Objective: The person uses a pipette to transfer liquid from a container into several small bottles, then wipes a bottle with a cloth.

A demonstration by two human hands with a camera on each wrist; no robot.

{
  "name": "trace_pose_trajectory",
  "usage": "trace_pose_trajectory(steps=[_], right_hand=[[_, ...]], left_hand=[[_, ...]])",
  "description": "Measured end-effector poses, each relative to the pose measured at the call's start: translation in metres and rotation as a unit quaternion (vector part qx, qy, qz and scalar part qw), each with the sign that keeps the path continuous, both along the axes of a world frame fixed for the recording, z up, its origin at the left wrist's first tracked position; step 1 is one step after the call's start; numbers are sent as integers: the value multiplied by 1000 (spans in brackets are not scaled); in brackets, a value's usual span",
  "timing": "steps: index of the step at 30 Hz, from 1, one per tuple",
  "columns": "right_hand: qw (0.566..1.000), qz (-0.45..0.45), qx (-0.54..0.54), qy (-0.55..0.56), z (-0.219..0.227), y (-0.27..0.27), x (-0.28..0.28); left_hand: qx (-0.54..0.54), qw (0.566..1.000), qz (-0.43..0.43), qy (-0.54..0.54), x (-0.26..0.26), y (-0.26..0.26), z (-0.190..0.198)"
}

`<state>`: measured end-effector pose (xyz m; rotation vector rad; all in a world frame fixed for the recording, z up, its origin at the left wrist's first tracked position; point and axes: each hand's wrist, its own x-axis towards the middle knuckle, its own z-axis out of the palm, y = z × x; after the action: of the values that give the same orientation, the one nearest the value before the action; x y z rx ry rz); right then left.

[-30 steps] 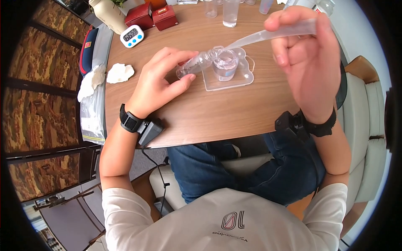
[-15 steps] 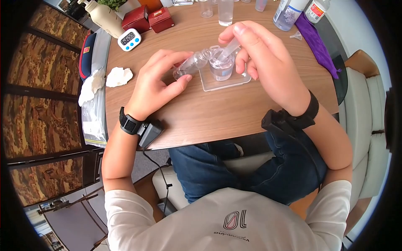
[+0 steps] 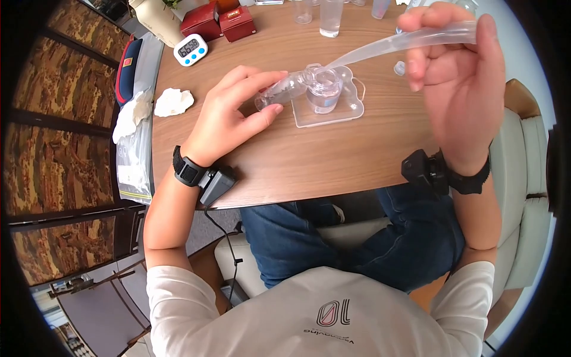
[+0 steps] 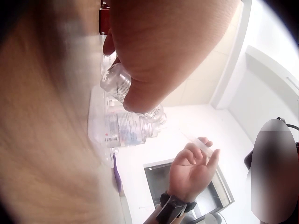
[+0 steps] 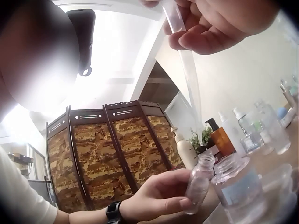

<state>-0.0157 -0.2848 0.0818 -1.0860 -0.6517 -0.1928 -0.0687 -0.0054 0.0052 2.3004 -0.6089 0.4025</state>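
We see our left hand (image 3: 229,119) near the middle of the head view; its fingers and thumb are clamped on a small clear bottle (image 3: 282,89), which leans with its mouth just beside the mouth of a wide clear jar (image 3: 324,98); we cannot tell if they touch. The jar stands on a clear plastic tray (image 3: 330,123) at the top middle, on the wooden worktop (image 3: 285,160); our right hand (image 3: 461,89), at the upper right, pinches a long clear dropper (image 3: 386,46) between fingers and thumb; the tip points down at the small bottle and hangs apart from its mouth.

We think drops could miss the narrow mouth if the tip swings; a hard squeeze could make a splash; if our left fingers slip or push, the little bottle could tip, or bump the open jar and spill it.
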Motion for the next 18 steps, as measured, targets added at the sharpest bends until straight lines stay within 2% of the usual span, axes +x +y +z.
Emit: trace_pose_trajectory(steps=[3, 5, 12, 14, 18], right_hand=[[1000, 2, -22, 16, -10, 4, 1], [990, 103, -93, 22, -16, -5, 9], [991, 104, -79, 7, -15, -3, 6], [998, -17, -11, 51, -11, 13, -4], [997, -12, -34, 73, -12, 7, -1]], left_hand=[[13, 1000, 5, -23, 1, 2, -1], [8, 1000, 5, -20, 1, 2, -1], [13, 1000, 4, -15, 1, 0, 1], [12, 1000, 4, -17, 1, 0, 1], [9, 1000, 3, -18, 1, 1, 0]])
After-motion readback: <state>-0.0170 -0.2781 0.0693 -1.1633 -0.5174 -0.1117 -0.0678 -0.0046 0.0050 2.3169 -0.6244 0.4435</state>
